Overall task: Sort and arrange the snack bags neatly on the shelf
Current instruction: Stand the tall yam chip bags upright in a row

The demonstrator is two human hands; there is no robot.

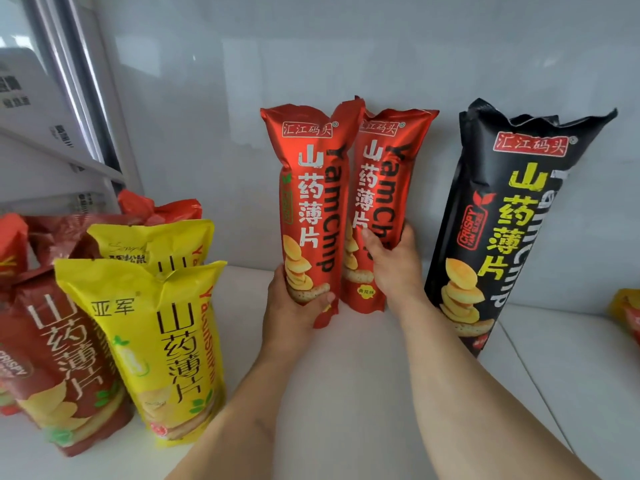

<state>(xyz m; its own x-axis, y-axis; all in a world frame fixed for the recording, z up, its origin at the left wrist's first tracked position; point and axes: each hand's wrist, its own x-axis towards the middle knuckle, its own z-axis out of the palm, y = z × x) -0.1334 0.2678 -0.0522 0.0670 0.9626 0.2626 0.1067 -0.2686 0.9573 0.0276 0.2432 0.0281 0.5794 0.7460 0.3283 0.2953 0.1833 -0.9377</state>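
Note:
Two tall red yam chip bags stand upright side by side in the middle of the white shelf (363, 375). My left hand (294, 306) grips the bottom of the left red bag (306, 188). My right hand (394, 268) holds the lower half of the right red bag (382, 181), which stands slightly behind the left one. A tall black yam chip bag (512, 220) stands upright just right of them, apart from my hands.
At the left stand two yellow bags (162, 344) and several dark red bags (62, 368), with another red bag (162, 209) behind. A yellow-red bag edge (628, 313) shows at the far right. A white wall (311, 64) backs the shelf.

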